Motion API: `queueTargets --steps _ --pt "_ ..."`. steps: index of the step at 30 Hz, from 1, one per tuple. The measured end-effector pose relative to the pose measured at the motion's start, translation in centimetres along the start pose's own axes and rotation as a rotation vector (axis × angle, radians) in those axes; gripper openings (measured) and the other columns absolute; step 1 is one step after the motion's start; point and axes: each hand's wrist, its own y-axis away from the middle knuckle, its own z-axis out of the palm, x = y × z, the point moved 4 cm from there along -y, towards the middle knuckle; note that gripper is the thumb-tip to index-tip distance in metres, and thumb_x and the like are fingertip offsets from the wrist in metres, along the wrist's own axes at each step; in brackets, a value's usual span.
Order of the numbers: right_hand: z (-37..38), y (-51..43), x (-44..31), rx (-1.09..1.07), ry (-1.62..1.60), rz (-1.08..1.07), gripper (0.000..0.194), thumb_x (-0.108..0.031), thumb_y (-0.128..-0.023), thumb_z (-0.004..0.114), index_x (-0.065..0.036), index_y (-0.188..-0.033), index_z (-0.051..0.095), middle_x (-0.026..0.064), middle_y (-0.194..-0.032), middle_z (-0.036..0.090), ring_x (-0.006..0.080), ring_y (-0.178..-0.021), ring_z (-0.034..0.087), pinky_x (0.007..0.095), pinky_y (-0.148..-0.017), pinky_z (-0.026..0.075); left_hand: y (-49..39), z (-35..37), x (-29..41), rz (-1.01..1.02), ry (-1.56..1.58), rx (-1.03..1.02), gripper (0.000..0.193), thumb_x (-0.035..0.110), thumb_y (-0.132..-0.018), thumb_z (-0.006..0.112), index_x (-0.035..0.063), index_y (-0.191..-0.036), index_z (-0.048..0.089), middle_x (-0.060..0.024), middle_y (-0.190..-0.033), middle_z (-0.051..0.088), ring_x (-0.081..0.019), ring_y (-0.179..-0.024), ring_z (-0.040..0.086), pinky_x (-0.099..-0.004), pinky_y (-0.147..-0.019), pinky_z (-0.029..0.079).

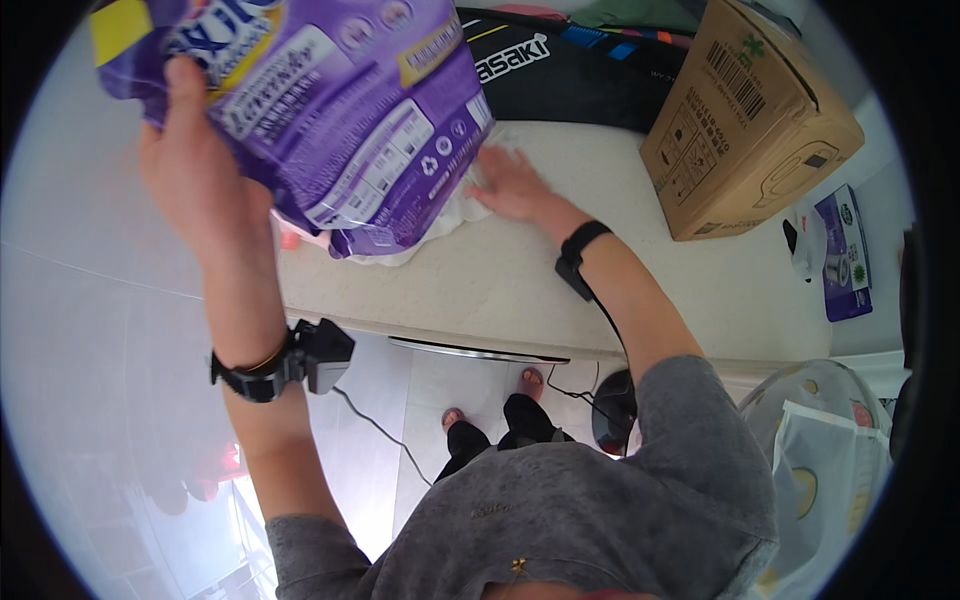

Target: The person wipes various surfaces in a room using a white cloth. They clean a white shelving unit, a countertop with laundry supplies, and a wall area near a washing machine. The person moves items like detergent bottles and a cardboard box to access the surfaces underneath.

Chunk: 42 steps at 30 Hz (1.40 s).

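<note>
A large purple plastic package with printed panels fills the upper left of the head view. My left hand grips its left edge, thumb on the front face. Partly hidden beneath and behind the package, a white cloth-like item lies on the pale countertop. My right hand is spread low over the counter by the package's lower right edge, fingers apart, touching or close to the white item; its fingertips are slightly blurred. A small pink thing shows under the package's left corner.
A cardboard box stands at the right on the counter, with a black bag along the back. Further right are a purple-and-white packet and a small white item. A translucent patterned cover is at lower right. Cables hang below the counter edge.
</note>
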Motion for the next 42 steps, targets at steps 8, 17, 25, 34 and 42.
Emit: queueTargets --steps 8,17,25,34,42 --pt "2.8 16.7 -4.1 -0.189 -0.079 -0.333 0.067 -0.043 -0.092 0.039 -0.002 -0.141 0.020 0.0162 -0.145 0.027 0.0249 -0.137 0.019 0.0437 -0.112 0.009 3.7 3.3 -8.9 -0.063 0.057 -0.040 0.018 0.016 -0.090 0.057 -0.0006 -0.098 0.058 -0.0017 -0.087 0.060 -0.0085 -0.074 0.050 -0.0230 -0.067 0.042" --pt "-5.4 17.0 6.3 0.122 0.044 0.380 0.061 -0.035 -0.094 0.034 -0.002 -0.142 0.017 0.0164 -0.146 0.024 0.0260 -0.138 0.018 0.0418 -0.112 0.006 10.6 6.3 -19.0 -0.080 -0.177 -0.151 0.023 0.015 -0.089 0.054 -0.0060 -0.097 0.057 -0.0089 -0.082 0.063 -0.0130 -0.073 0.054 -0.0289 -0.067 0.044" --pt "0.5 18.9 -1.8 0.038 -0.231 -0.001 0.060 0.002 -0.082 0.037 -0.003 -0.140 0.025 0.0148 -0.138 0.040 0.0285 -0.127 0.040 0.0401 -0.108 0.027 12.3 5.1 -15.3 0.073 -0.254 -0.315 0.048 0.014 -0.084 0.061 -0.0029 -0.123 0.040 -0.0131 -0.118 0.050 -0.0213 -0.107 0.048 -0.0326 -0.092 0.037" --pt "-6.4 21.1 -1.6 0.557 -2.053 -0.006 0.065 0.005 -0.080 0.036 -0.008 -0.142 0.023 0.0163 -0.128 0.047 0.0258 -0.114 0.051 0.0371 -0.096 0.043 21.1 2.8 -13.7 -0.831 0.294 -0.560 0.045 0.014 -0.086 0.057 0.0037 -0.127 0.040 -0.0077 -0.121 0.047 -0.0176 -0.112 0.044 -0.0347 -0.097 0.033" --pt "-8.0 22.5 -1.5 0.652 -1.416 0.109 0.055 0.004 -0.082 0.045 -0.007 -0.135 0.036 0.0133 -0.125 0.050 0.0228 -0.113 0.052 0.0344 -0.094 0.043 24.8 5.1 -16.9 -1.228 0.230 -0.738 0.025 0.017 -0.085 0.059 0.0036 -0.106 0.055 -0.0065 -0.097 0.060 -0.0166 -0.078 0.061 -0.0319 -0.063 0.055"
